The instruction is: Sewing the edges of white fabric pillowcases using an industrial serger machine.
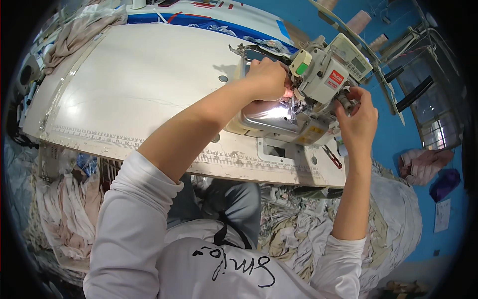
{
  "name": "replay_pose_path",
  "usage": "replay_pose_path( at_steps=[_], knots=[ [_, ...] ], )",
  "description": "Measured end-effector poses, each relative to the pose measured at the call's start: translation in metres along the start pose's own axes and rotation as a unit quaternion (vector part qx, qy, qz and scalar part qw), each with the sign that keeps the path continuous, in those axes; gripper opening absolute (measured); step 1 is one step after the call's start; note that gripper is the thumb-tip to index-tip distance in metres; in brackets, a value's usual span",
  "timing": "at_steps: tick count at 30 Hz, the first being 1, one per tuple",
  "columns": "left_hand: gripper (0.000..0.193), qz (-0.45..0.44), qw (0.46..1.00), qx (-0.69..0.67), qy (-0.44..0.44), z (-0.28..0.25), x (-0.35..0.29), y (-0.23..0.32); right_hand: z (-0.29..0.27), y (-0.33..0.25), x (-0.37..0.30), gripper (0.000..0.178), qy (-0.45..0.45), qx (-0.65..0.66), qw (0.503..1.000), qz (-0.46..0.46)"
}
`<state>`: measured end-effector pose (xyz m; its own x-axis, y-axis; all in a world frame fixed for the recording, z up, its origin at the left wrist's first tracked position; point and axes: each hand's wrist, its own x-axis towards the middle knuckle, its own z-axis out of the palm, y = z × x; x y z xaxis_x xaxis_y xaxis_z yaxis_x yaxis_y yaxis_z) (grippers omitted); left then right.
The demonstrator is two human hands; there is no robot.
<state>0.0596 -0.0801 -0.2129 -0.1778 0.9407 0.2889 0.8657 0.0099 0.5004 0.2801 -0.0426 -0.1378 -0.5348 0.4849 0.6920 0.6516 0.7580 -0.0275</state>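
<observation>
Room: blue-painted walls and floor, with a barred window [432, 130] at far right.
Worktop: a long cream worktop [134, 84] with printed ruler strips along its near edge; it runs from upper left to lower right.
Surroundings: heaps of pale fabric offcuts [294, 229] lie on the floor under the near edge; pinkish cloth [74, 35] is bundled at the far left corner; a blue printed sheet [209, 22] lies along the far edge; thread cones [359, 21] stand on a rack behind the machine; red-handled snips [332, 156] rest on the worktop just beside the machine base.
Sewing machine: an industrial sewing machine [318, 74] sits at the right end of the worktop, its long axis running roughly upper right to lower left, its head toward the person; a lamp lights the needle area.
Left hand: the left hand [269, 77] is curled, knuckles up, fingers tucked in at the needle area; the machine head hides the fingertips, so what they hold cannot be told.
Right hand: the right hand [357, 115] is raised at the machine's right end, its fingers pinched round a small metal part [343, 100] there.
</observation>
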Motion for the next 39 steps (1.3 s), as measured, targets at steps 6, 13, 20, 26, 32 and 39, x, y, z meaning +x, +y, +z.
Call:
replay_pose_path(
  at_steps=[6,13,20,26,32,39],
  knots=[
    [0.040,-0.001,1.000,-0.020,-0.010,-0.006,-0.001,0.000,0.001,0.002,0.001,0.040,0.005,-0.001,1.000,-0.015],
    [0.031,-0.115,0.993,0.017,-0.002,-0.013,0.001,0.017,-0.001,0.000,0.000,0.038,0.000,0.000,1.000,-0.014],
    [0.036,-0.035,0.999,-0.013,-0.006,-0.010,-0.009,0.012,-0.001,0.001,-0.002,0.035,0.009,0.018,1.000,-0.015],
    [0.041,-0.116,0.992,0.043,0.037,0.000,-0.010,0.025,0.002,0.002,-0.003,0.032,0.034,0.005,0.999,-0.041],
    [0.037,-0.139,0.990,0.025,0.020,-0.001,-0.005,0.024,0.003,0.004,-0.003,0.030,0.038,0.010,0.998,-0.045],
    [0.052,-0.139,0.990,-0.019,-0.018,-0.005,-0.007,0.024,0.004,0.007,-0.004,0.029,0.042,0.017,0.997,-0.057]
  ],
)
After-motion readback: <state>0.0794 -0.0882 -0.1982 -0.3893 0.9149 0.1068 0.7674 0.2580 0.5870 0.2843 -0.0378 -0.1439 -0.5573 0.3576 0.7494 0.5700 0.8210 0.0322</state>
